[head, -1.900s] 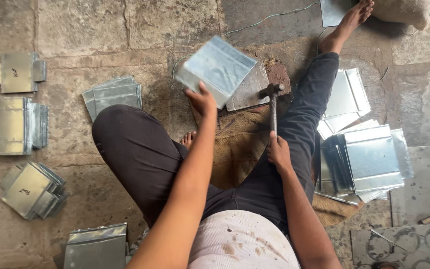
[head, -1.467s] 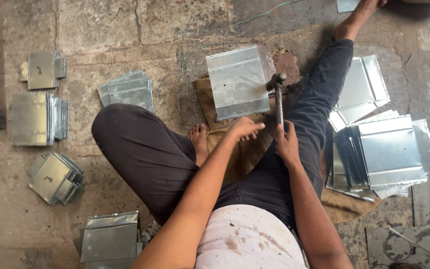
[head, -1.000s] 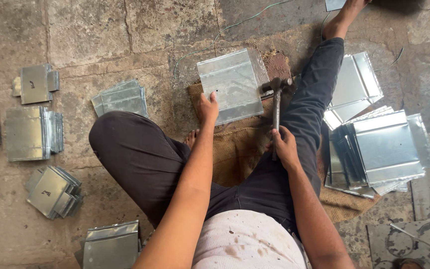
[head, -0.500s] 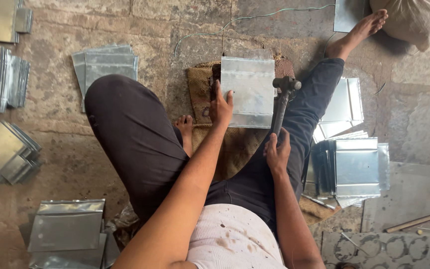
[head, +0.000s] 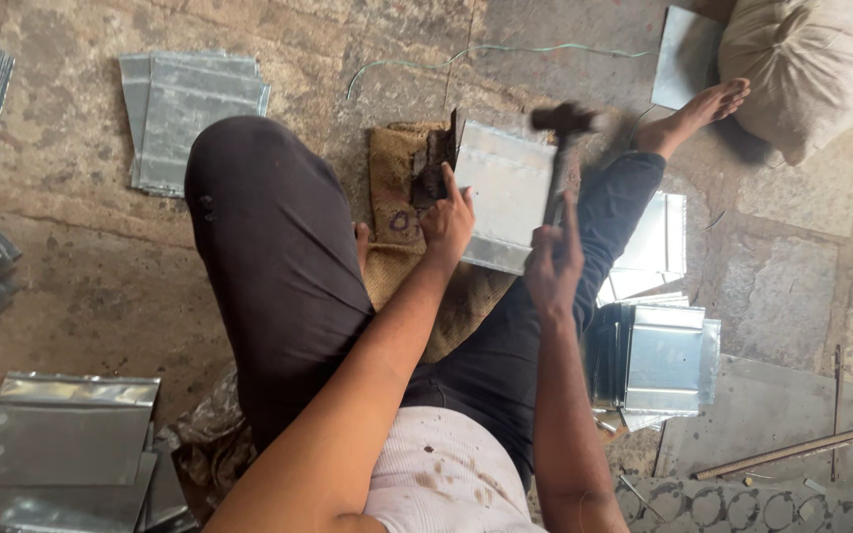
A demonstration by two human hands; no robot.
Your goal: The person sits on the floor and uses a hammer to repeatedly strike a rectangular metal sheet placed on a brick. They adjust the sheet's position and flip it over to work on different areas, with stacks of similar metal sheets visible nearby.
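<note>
Left hand [head: 446,219] pins sheet [head: 505,192] flat on sacking [head: 394,197] for striking; right hand [head: 553,265] clenches raised hammer [head: 563,123].

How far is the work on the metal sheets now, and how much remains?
Looks done: folded sheets stacked by the right leg. In hand: the left hand presses one metal sheet on the block while the right hand holds a hammer raised over it. Possibly left: the flat sheets beyond the left knee. An exact count cannot be read.
</note>
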